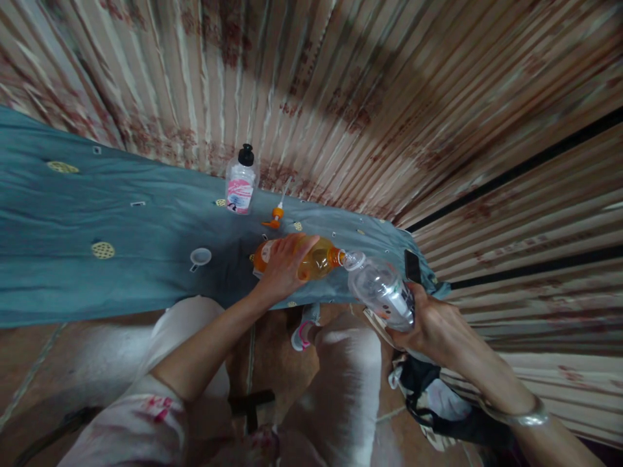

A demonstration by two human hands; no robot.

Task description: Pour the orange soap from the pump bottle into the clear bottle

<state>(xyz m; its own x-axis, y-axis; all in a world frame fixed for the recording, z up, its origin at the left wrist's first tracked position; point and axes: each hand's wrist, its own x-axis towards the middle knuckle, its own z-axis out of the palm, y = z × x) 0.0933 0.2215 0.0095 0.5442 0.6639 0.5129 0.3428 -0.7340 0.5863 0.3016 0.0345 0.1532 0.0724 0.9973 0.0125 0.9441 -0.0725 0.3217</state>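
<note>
Orange liquid shows in the clear bottle (318, 258) that the left hand (287, 263) clamps around its middle, tipped on its side over the near edge of the teal cloth (150, 253). Its mouth meets the open neck of the transparent bottle (379, 292), tilted up toward it, whose lower end the right hand (428, 324) grips firmly, fingers wrapped around it. Beyond the left hand, toward the far edge of the cloth, lie an orange pump top (276, 216) with its tube and, left of that, a black-capped bottle (241, 185) with a pink label. A small white cup (200, 257) sits to the left; a dark phone (411, 266) lies at the right end.
</note>
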